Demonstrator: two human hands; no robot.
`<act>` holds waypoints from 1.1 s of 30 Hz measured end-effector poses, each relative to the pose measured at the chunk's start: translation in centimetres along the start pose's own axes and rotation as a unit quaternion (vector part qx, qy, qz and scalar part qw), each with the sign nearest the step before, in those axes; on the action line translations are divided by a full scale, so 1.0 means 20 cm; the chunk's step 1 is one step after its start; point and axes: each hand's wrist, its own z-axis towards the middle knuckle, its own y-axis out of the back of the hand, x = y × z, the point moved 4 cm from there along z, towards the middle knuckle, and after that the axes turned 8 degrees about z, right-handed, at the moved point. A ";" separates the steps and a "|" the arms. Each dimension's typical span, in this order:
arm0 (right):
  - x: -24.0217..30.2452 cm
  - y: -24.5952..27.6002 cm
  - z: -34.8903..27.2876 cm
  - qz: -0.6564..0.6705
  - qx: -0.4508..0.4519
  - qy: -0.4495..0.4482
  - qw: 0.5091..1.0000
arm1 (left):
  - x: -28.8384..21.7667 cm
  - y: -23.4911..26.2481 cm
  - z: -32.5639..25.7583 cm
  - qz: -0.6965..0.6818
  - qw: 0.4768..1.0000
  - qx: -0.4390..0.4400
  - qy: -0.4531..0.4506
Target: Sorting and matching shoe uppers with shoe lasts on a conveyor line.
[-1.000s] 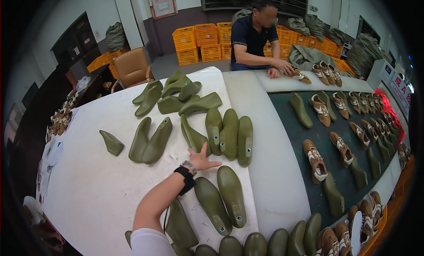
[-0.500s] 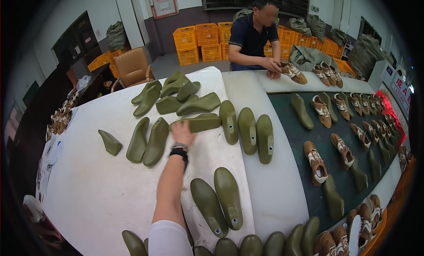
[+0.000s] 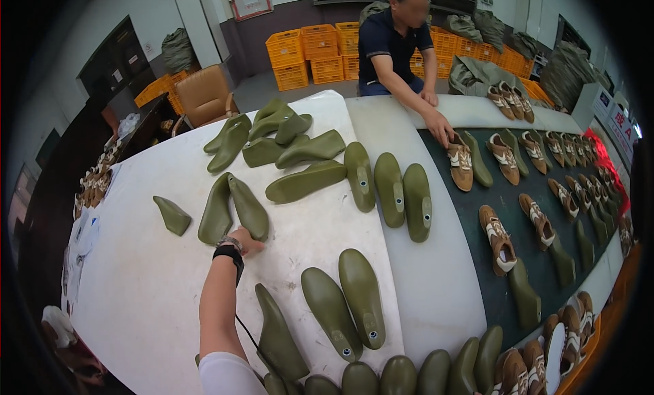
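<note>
Across a broad white-covered tabletop, seen from above, a bare left hand reaches in from the lower edge, wearing a silver bracelet and a wide black wristband. It is at the near end of a smooth olive-green shoe last, a foot-shaped form; its fingers are partly hidden, so whether they are grasping it cannot be told. A matching green last lies just beside it on the left, the pair's far ends meeting in a narrow V. Farther left lies a small green wedge-shaped piece. Beyond the pair is a heap of green lasts; to the right, three stand out in a slanting row. Two more lasts lie nearer. On a dark green panel at right, brown-and-white lace-up shoes sit among lasts, and a co-worker's hand touches one.
</note>
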 end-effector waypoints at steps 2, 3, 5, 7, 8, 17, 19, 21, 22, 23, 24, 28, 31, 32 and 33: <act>0.04 -0.01 0.01 0.012 -0.007 -0.002 1.000 | -0.02 -0.08 0.02 0.212 0.970 -0.090 -0.083; 0.07 0.03 -0.02 0.000 -0.014 -0.017 1.000 | -0.17 -0.11 -0.04 0.233 0.962 -0.076 -0.124; 0.15 0.12 -0.04 0.008 -0.030 -0.026 0.999 | -0.33 -0.18 -0.12 0.253 0.950 -0.071 -0.172; 0.18 0.08 -0.03 0.015 -0.039 -0.012 0.999 | -0.28 -0.27 -0.18 0.193 0.901 -0.177 -0.347; 0.19 0.07 -0.04 0.016 -0.046 -0.016 0.999 | -0.35 -0.28 -0.34 0.191 0.897 -0.181 -0.354; 0.30 0.22 -0.06 -0.020 -0.168 -0.034 0.985 | -0.29 -0.69 -2.04 0.090 0.810 -0.095 -0.572; 0.19 0.22 -0.12 -0.074 -0.125 -0.048 0.988 | -0.23 -0.85 -2.29 0.078 0.814 -0.106 -0.566; 0.13 0.21 -0.19 -0.094 -0.017 -0.108 0.990 | -0.15 -1.07 -2.48 0.028 0.819 -0.155 -0.552; 0.14 0.25 -0.16 -0.066 0.042 -0.144 0.986 | -0.12 -1.17 -2.59 -0.002 0.825 -0.187 -0.533; 0.13 0.25 -0.13 -0.077 0.039 -0.128 0.988 | -0.12 -1.27 -2.68 -0.038 0.825 -0.238 -0.511; 0.12 0.24 -0.10 -0.088 0.040 -0.107 0.990 | -0.11 -1.42 -2.71 -0.070 0.832 -0.281 -0.473; 0.08 0.22 0.00 -0.129 0.152 -0.076 0.977 | -0.15 -1.91 -2.71 -0.080 0.857 -0.341 -0.377; 0.12 0.19 0.03 -0.150 0.267 -0.041 0.951 | -0.06 -2.05 -2.76 -0.150 0.843 -0.330 -0.397; 0.18 0.22 0.06 -0.170 0.297 -0.011 0.940 | 0.00 -2.03 -2.79 -0.168 0.836 -0.348 -0.391; 0.25 0.26 0.15 -0.153 0.290 0.013 0.945 | 0.07 -2.01 -2.80 -0.184 0.827 -0.366 -0.385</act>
